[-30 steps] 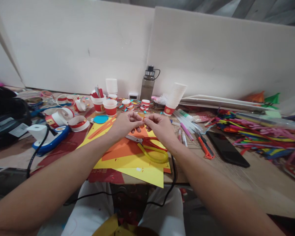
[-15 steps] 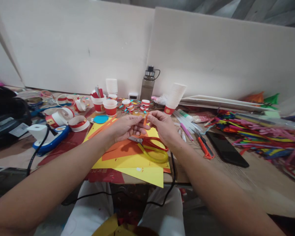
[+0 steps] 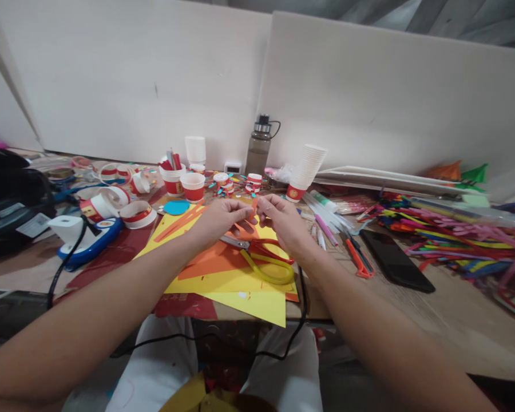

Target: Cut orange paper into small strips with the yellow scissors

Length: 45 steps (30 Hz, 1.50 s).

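Observation:
A small strip of orange paper (image 3: 254,205) is pinched between my two hands, mostly covered by the fingers. My left hand (image 3: 225,217) closes thumb and fingers on its left side. From the other side my right hand (image 3: 278,217) grips it with curled fingers. Below the hands lie scissors (image 3: 268,273) with one red and one yellow handle, their blades partly under my left hand. They rest on orange paper (image 3: 210,260) and yellow sheets (image 3: 257,306).
Paper cups (image 3: 193,187), a bottle (image 3: 258,146) and a cup stack (image 3: 306,171) stand behind. At right lie a utility knife (image 3: 358,257), a phone (image 3: 397,260) and pipe cleaners (image 3: 455,234). Cut cup rings (image 3: 137,216) and a blue power strip (image 3: 92,243) are at left.
My left hand has moved slightly and its fingers have closed onto the orange paper strip, which now shows less. My right hand keeps its pinch. The scissors have stayed put.

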Each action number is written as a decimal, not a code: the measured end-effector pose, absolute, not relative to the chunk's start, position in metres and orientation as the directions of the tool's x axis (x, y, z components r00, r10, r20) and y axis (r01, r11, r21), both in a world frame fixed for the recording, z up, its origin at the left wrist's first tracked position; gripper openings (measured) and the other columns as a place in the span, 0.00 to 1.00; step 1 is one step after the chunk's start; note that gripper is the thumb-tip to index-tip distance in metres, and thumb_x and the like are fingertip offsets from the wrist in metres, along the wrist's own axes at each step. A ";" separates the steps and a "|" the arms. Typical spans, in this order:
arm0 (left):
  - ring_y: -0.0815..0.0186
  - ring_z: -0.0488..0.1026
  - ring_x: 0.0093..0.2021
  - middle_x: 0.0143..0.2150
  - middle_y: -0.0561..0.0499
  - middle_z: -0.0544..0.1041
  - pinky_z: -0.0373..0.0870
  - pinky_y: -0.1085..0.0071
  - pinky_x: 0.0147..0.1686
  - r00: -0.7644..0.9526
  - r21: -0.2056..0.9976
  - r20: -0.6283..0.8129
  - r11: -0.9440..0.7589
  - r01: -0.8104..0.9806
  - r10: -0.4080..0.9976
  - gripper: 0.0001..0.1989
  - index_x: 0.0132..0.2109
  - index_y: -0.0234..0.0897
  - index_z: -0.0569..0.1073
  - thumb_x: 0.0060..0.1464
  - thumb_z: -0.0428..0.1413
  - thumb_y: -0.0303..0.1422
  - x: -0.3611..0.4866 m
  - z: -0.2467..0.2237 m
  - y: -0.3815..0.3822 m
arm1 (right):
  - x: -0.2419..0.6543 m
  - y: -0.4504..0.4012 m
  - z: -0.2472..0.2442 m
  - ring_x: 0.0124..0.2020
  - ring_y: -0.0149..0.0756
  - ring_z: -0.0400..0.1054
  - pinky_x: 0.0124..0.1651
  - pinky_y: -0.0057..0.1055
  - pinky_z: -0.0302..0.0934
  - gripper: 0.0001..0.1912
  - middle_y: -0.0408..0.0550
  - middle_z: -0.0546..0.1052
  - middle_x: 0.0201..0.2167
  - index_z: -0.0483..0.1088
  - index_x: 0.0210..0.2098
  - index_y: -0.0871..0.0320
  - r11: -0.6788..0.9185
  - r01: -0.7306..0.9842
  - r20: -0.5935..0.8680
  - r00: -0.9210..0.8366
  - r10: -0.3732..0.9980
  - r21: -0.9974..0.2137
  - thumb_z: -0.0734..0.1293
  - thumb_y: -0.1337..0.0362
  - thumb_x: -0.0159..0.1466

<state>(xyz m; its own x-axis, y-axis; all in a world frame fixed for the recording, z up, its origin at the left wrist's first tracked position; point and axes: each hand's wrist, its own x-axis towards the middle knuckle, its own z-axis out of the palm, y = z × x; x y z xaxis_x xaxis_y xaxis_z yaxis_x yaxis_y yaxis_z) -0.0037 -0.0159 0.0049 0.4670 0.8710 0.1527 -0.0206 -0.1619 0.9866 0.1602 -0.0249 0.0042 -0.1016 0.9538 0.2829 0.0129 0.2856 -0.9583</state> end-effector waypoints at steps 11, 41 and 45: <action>0.70 0.76 0.27 0.31 0.44 0.79 0.73 0.76 0.27 0.496 0.995 0.004 0.045 -0.086 0.869 0.14 0.33 0.30 0.74 0.49 0.61 0.39 -0.002 -0.002 -0.011 | 0.158 -0.028 0.007 0.23 0.26 0.60 0.27 0.26 0.54 0.13 0.40 0.68 0.22 0.67 0.25 0.59 0.312 0.236 0.320 -0.005 0.948 -0.920 0.67 0.55 0.56; 0.70 0.75 0.25 0.27 0.48 0.78 0.72 0.75 0.27 0.450 0.949 0.211 -0.292 0.118 0.868 0.15 0.33 0.32 0.74 0.52 0.57 0.42 0.000 0.005 -0.021 | 0.157 -0.032 0.013 0.23 0.27 0.58 0.28 0.27 0.52 0.10 0.40 0.66 0.21 0.66 0.24 0.59 0.363 0.271 0.369 -0.030 0.929 -0.892 0.66 0.59 0.56; 0.66 0.77 0.31 0.33 0.44 0.80 0.74 0.73 0.29 0.502 0.981 0.125 -0.184 0.069 0.856 0.16 0.33 0.31 0.75 0.51 0.58 0.42 -0.002 0.005 -0.018 | 0.158 -0.033 0.015 0.23 0.27 0.58 0.27 0.27 0.53 0.10 0.40 0.68 0.21 0.67 0.24 0.59 0.359 0.253 0.361 -0.039 0.932 -0.898 0.67 0.59 0.55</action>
